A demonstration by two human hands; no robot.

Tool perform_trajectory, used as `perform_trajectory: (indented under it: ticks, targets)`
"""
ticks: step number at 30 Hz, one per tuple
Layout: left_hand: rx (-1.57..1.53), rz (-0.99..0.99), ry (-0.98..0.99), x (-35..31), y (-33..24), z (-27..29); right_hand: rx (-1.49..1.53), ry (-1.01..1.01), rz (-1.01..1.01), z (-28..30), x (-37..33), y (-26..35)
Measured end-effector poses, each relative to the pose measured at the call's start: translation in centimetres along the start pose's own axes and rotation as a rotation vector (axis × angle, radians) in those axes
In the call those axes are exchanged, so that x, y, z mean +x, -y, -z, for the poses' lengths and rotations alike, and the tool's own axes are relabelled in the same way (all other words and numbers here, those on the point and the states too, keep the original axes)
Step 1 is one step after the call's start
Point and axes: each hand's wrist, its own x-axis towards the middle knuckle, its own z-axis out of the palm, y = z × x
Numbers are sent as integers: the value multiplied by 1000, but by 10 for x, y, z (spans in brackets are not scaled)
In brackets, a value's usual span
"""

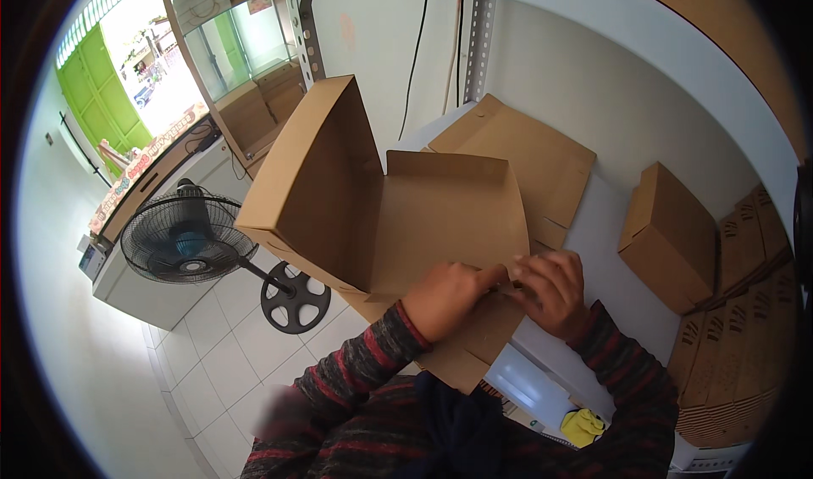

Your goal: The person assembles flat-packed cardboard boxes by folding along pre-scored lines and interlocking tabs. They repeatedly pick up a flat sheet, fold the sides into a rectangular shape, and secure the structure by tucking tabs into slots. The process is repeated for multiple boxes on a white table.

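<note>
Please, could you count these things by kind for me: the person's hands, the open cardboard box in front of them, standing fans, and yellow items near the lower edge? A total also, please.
Hands: 2 (left hand, right hand)
Open cardboard box: 1
Standing fan: 1
Yellow item: 1
Total: 5

A plain brown cardboard box, partly folded, lies open just beyond the left grip and right grip, close together at its near right corner. Its walled lid stands raised to their left; a flap (unfolded, slit near its end) juts out below them.
</note>
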Motion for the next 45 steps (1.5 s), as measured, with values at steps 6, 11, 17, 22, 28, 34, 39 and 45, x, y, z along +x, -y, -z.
perform_trajectory:
  ticks: [6,11,17,22,28,34,39,45]
  targets:
    - [169,4,-95,-1,0,-6,171,88,-144,-1,4,-6]
    - [226,18,-123,-1,-1,-13,254,134,-250,-6,1,-3]
    - [189,87,-95,4,1,-19,320,234,-272,-6,5,-5]
    - [100,74,-21,7,4,-9,238,205,-249,-2,8,-3]
    - [304,-149,-661,-38,-42,69,3,166,-159,9,10,-5]
    - [-99,208,-1185,-79,-5,141,-158,76,-151,37,22,-29]
    - [-1240,405,-820,-95,41,115,-342,-71,21,66,35,-44]
    - [-1220,411,-674,-92,61,109,-481,-134,3,87,42,-45]
